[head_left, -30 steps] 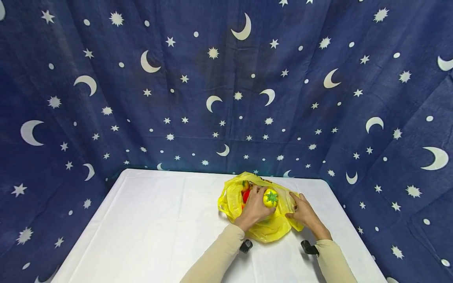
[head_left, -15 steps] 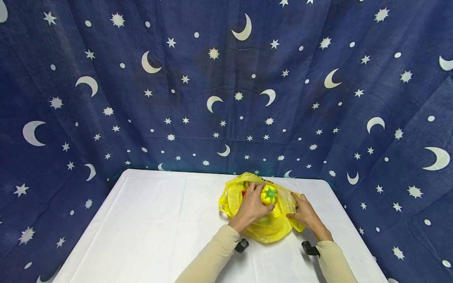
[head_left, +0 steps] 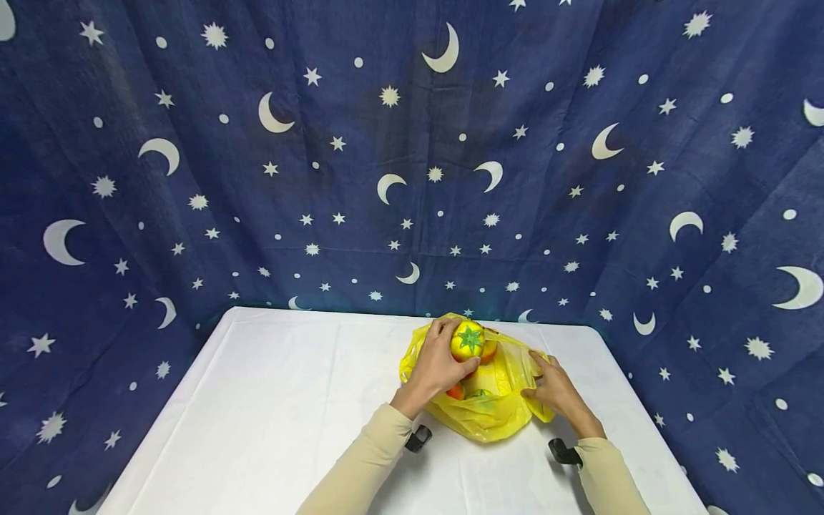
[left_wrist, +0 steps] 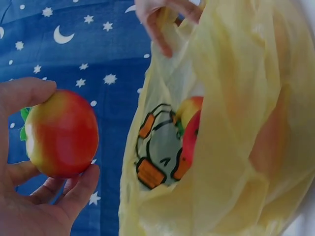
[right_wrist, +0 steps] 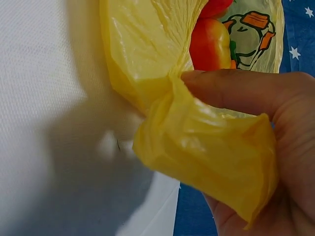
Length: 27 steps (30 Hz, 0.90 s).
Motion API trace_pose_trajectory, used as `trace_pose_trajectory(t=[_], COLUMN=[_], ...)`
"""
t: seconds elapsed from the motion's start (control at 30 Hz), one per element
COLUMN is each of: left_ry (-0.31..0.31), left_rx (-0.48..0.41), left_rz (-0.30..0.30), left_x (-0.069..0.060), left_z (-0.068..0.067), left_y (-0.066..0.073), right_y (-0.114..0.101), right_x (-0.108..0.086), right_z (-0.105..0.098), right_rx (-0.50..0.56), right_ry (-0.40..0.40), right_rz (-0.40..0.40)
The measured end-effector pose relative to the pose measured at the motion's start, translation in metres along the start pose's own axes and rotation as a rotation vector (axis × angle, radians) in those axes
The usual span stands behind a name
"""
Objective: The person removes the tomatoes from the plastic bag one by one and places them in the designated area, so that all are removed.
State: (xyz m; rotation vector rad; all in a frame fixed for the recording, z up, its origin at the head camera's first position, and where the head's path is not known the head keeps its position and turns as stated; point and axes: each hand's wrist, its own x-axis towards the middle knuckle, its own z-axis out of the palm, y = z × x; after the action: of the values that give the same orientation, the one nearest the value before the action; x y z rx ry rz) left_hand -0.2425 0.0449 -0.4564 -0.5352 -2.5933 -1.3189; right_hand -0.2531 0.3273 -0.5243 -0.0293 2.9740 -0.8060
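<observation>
In my left hand (head_left: 440,363) I hold a yellow-and-red tomato (head_left: 468,340) with a green star-shaped calyx. It is above the left part of a yellow plastic bag (head_left: 486,422). The left wrist view shows the thumb and fingertips around the tomato (left_wrist: 64,135), beside the bag's mouth. At the bag's right side, my right hand (head_left: 555,386) grips its bunched edge; the right wrist view shows the folded plastic (right_wrist: 211,152) between thumb and fingers. Inside the bag lie more red and orange pieces of produce, among them what looks like a bell pepper (right_wrist: 210,44), partly covered by plastic.
The bag lies right of centre on a white-covered table (head_left: 257,400), near its back edge. Behind hangs a dark blue curtain (head_left: 335,186) with moons and stars. Black wrist cameras sit below both hands.
My left hand has moved left and slightly up with the tomato, exposing more of the bag's contents. The right hand stays on the bag's edge.
</observation>
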Motion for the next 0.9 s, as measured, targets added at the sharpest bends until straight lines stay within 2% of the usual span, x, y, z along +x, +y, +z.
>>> trace_pose_trajectory(t=[0.17, 0.4, 0.73, 0.9], left_ry=[0.038, 0.089, 0.157, 0.182], left_rx=[-0.005, -0.015, -0.027, -0.015], left_rz=[0.007, -0.003, -0.027, -0.029], left_x=[0.000, 0.000, -0.001, -0.001], left_z=[-0.012, -0.026, -0.037, -0.040], left_y=[-0.003, -0.012, -0.029, -0.039], right_y=[0.000, -0.001, 0.001, 0.002], right_x=[0.002, 0.002, 0.002, 0.001], right_z=[0.002, 0.004, 0.004, 0.003], right_rx=[-0.017, -0.026, 0.005, 0.034], right_ry=[-0.020, -0.023, -0.018, -0.048], right_rz=[-0.027, -0.025, -0.087, -0.116])
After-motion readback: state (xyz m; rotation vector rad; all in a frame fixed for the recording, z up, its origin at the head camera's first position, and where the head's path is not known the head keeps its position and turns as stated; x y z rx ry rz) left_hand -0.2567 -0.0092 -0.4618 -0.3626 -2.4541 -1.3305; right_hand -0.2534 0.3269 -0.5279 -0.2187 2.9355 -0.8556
